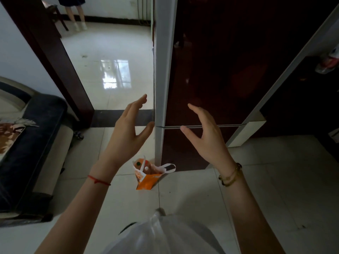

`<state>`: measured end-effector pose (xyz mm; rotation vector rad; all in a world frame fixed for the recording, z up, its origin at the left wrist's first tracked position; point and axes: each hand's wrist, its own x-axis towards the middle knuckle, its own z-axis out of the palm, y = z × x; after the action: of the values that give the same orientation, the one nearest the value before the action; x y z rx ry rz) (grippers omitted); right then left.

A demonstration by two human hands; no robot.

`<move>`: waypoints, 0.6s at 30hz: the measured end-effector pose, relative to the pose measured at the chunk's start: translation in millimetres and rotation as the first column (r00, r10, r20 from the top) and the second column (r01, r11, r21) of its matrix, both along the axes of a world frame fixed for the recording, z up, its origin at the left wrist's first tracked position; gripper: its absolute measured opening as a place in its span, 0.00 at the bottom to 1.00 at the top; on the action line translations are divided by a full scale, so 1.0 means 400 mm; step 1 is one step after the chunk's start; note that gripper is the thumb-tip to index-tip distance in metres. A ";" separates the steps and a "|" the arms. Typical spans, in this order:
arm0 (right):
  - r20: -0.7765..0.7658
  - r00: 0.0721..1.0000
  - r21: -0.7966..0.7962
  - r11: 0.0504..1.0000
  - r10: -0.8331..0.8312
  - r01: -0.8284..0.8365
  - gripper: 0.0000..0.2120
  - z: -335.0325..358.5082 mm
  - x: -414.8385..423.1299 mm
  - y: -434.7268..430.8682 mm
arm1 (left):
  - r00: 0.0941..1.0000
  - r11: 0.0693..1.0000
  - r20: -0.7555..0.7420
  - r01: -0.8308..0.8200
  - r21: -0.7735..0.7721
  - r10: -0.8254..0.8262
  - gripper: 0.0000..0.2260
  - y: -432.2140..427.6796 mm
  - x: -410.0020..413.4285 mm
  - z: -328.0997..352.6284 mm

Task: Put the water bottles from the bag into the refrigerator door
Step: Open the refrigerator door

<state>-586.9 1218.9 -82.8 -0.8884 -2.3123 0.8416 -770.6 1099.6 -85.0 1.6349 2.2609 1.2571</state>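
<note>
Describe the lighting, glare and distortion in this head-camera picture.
Head view: daylight glares off the floor tiles beyond the doorway; the dark red refrigerator front is dim, with faint reflections; wide-angle distortion splays the refrigerator edges and door frame; both the left hand and right hand look sharp.

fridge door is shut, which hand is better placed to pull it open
Probably the left hand. It hovers open right beside the refrigerator's pale left edge, thumb near the seam between upper and lower doors. The right hand, also empty, faces the flat dark door front, where no handle shows.
</note>
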 end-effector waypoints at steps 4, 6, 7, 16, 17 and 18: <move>0.002 1.000 0.022 1.000 0.006 -0.006 0.28 -0.003 -0.052 0.074 | 0.996 1.000 0.092 -0.021 -0.011 0.022 0.32 0.110 -0.054 -0.012; 0.005 1.000 0.029 1.000 0.005 -0.005 0.29 -0.002 -0.081 0.104 | 0.990 1.000 0.137 -0.028 -0.009 0.029 0.32 0.174 -0.085 -0.017; 0.009 1.000 0.031 1.000 0.002 -0.003 0.29 -0.002 -0.095 0.117 | 0.988 1.000 0.155 -0.029 -0.006 0.029 0.33 0.206 -0.103 -0.021; 0.018 0.997 0.016 0.997 -0.072 0.071 0.32 0.011 -0.216 0.182 | 0.976 1.000 0.215 0.018 0.002 -0.018 0.35 0.438 -0.234 -0.025; 0.013 0.997 0.015 0.997 -0.082 0.081 0.32 0.013 -0.227 0.183 | 0.972 1.000 0.233 0.028 0.005 -0.028 0.35 0.452 -0.243 -0.023; 0.009 0.996 0.014 0.996 -0.092 0.092 0.32 0.015 -0.235 0.184 | 0.967 0.999 0.252 0.040 0.010 -0.042 0.35 0.464 -0.248 -0.020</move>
<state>-681.1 1292.6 -76.6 -0.9870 -2.2637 0.7828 -869.9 1285.0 -93.1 1.4218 2.0638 1.3733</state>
